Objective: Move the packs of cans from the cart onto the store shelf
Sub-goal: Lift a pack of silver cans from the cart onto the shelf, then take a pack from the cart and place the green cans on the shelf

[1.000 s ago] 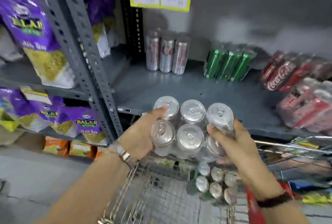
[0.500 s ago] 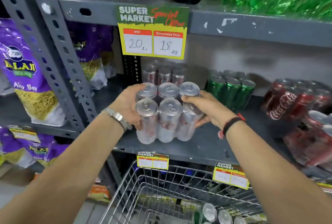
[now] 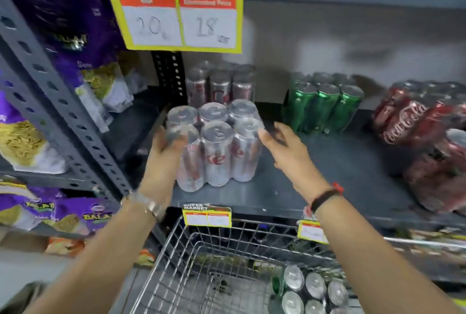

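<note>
silver six-pack on shelf: left fingers grasping, right fingers released.

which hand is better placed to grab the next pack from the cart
Probably the right hand: it is open and off the silver six-pack, and the cart's remaining cans lie on its side. The left hand is against the pack.

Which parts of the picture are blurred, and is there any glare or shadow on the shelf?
Head view: motion blur smears the left hand, the right hand and the price sign, whose numbers stay just readable; the silver pack is soft, its can tops catching pale glare; the green pack throws a dark shadow on the wall behind; the shelf upright bows from wide-angle distortion.
</note>
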